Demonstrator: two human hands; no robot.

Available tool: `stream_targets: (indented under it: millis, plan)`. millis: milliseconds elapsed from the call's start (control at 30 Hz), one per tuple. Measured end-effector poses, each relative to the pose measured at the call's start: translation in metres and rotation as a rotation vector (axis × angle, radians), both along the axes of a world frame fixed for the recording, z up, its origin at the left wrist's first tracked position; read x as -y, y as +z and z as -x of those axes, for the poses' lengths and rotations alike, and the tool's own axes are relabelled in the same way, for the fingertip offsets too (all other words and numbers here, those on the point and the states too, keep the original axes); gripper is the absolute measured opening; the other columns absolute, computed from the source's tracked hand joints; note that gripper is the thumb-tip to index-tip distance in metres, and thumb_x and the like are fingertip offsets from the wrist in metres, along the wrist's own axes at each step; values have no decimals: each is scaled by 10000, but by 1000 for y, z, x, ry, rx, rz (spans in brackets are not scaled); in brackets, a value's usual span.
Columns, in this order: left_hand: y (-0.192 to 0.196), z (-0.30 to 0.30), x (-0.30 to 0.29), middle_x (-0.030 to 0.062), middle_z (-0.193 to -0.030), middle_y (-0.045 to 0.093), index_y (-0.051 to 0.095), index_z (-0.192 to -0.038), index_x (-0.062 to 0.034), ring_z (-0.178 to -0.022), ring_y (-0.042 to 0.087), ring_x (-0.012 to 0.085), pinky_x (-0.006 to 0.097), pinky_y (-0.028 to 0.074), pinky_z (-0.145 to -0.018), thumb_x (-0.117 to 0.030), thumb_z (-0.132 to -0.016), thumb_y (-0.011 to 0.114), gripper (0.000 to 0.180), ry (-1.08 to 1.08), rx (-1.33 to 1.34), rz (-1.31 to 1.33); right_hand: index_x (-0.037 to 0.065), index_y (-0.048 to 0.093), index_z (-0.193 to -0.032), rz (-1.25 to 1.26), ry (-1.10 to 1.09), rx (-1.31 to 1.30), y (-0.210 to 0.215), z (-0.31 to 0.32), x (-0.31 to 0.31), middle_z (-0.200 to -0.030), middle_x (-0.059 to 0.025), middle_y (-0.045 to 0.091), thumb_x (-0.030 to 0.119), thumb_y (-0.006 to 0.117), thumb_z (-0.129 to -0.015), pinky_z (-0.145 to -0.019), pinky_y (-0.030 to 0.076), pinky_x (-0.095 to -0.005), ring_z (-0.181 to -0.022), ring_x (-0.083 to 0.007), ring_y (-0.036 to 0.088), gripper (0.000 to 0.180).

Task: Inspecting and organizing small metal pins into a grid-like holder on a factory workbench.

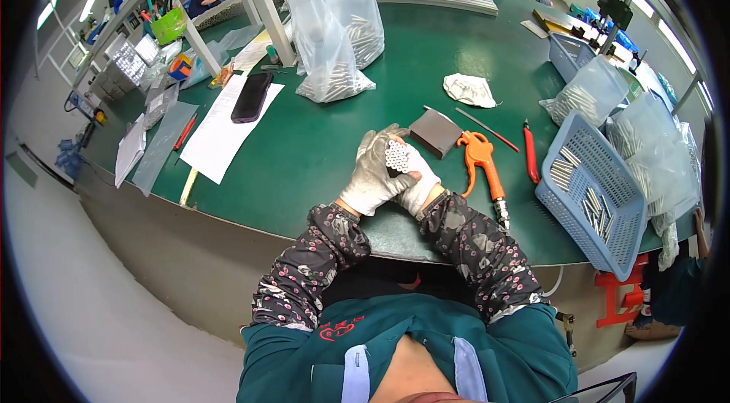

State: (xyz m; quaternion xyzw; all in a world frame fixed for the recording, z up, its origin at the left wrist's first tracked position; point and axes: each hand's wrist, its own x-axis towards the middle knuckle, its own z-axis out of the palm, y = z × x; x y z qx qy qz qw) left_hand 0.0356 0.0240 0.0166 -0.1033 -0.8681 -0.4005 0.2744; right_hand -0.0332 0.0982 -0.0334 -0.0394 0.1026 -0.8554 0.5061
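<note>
A bundle of thin metal tubes (396, 157) is held between my two gloved hands, their round ends facing up. My left hand (372, 171), in a grey-stained white glove, wraps the bundle from the left. Around its right side closes my right hand (420, 179), partly hidden behind the left. Just beyond the hands lies a dark grey block (436, 131). An orange air blow gun (480, 163) rests to the right of my right hand, its metal fitting toward me. A thin red-grey rod (488, 129) and red-handled pliers (530, 152) lie farther right.
A blue basket (559, 188) with loose metal tubes stands at the right edge, beside plastic bags of tubes (646, 152). More filled bags (334, 72) stand at the back. A phone (252, 97) lies on paper at left. A crumpled white cloth (469, 90) sits beyond the block.
</note>
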Motion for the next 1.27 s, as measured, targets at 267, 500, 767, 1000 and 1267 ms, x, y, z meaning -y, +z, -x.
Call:
stream_targets:
  millis: [267, 500, 767, 1000, 1267]
  plan:
    - [4, -1, -4, 101, -1192, 513, 516, -1101, -69, -1153, 430, 320, 431, 215, -1057, -318, -661, 727, 549, 57, 189, -70, 84, 520, -964, 213, 18, -87, -14, 6, 7, -911, -57, 589, 219, 279, -948, -780, 479, -318, -845, -179, 574, 277]
    - [-2, 1, 0, 95, -1081, 561, 529, -1064, -55, -1026, 495, 302, 390, 366, -930, -207, -631, 740, 505, -26, 122, -216, 63, 533, -987, 830, 312, 100, 3, -4, 18, -900, -60, 590, 192, 348, -912, -765, 458, -303, -820, -172, 561, 238]
    - [-7, 4, -12, 113, -935, 581, 526, -906, -39, -915, 550, 269, 355, 421, -849, -83, -617, 722, 351, 1, -40, -363, 21, 640, -915, 2424, 841, 745, -62, 20, 95, -736, -62, 618, 130, 553, -783, -489, 444, -283, -545, -165, 545, 192]
    - [-9, 4, -10, 94, -840, 564, 523, -865, -32, -797, 569, 248, 328, 463, -721, -66, -618, 708, 310, 66, -68, -349, 30, 654, -788, 2522, 721, 835, -90, 28, 106, -654, -69, 606, 126, 539, -767, -474, 438, -290, -521, -182, 544, 151]
    - [-5, 0, -10, 11, -868, 559, 532, -878, -69, -792, 516, 96, 231, 438, -735, -35, -678, 691, 258, 82, -7, -335, 18, 672, -685, 2540, 922, 1116, -90, 19, 115, -628, -138, 625, 123, 558, -715, -462, 444, -338, -517, -232, 574, 158]
